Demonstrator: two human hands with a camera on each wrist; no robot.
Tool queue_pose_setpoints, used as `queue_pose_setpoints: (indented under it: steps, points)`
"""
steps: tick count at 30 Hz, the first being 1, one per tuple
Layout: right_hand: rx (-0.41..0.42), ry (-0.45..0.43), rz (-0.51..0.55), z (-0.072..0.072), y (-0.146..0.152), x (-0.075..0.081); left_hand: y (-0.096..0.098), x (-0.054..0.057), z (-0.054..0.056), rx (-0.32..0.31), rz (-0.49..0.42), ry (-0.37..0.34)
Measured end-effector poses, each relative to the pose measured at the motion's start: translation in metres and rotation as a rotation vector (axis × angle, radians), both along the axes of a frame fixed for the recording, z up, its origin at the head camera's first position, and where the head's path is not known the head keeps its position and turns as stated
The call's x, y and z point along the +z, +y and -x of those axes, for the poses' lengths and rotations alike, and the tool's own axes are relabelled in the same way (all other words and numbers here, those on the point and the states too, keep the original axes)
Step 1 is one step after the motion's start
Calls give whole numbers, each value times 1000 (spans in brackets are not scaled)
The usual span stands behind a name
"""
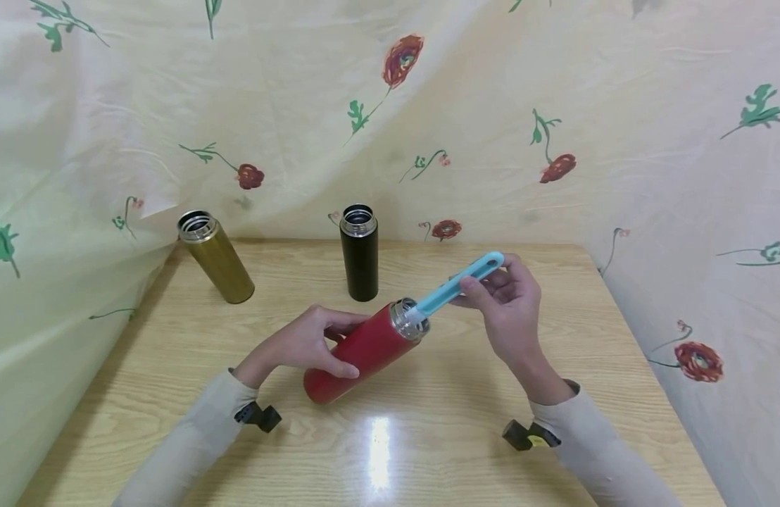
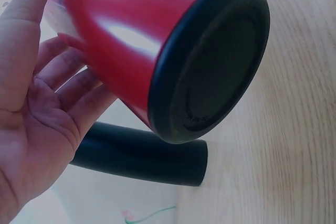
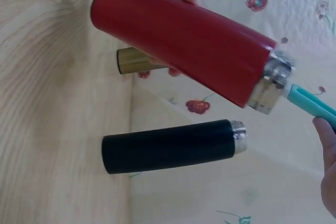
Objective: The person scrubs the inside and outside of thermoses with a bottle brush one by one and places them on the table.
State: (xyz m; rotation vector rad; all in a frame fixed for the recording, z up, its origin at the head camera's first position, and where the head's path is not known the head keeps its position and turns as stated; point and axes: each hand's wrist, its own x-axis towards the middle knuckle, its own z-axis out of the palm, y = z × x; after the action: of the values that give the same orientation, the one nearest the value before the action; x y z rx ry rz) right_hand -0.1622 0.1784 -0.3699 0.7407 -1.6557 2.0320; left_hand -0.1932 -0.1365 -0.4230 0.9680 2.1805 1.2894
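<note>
My left hand (image 1: 310, 341) grips a red thermos flask (image 1: 371, 346) round its body and tilts it, its lidless steel mouth pointing up and to the right. In the left wrist view the flask's black base (image 2: 220, 61) faces the camera. With thumb and fingers my right hand (image 1: 510, 310) pinches the light blue handle (image 1: 456, 287) of what looks like a bottle brush. The handle's lower end enters the flask's mouth, so the brush's head is hidden inside. In the right wrist view only part of the right hand (image 3: 329, 169) shows, at the edge.
A black flask (image 1: 361, 260) without a lid stands behind the red one. Further left is a gold flask (image 1: 220, 264), also lidless. Both are on the wooden table (image 1: 466, 436), with a flowered cloth (image 1: 288, 105) hanging behind it and along the sides.
</note>
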Motion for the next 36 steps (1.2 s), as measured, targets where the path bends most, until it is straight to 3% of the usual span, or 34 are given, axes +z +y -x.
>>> queue_pose_setpoints:
  steps: [16, 36]
  points:
    - [-30, -1, 112, -3, 8, 17, -4, 0, 0, -3, 9, 50]
    - [-19, 52, 137, -6, 15, 24, -7, 0, -3, -8, 11, 5]
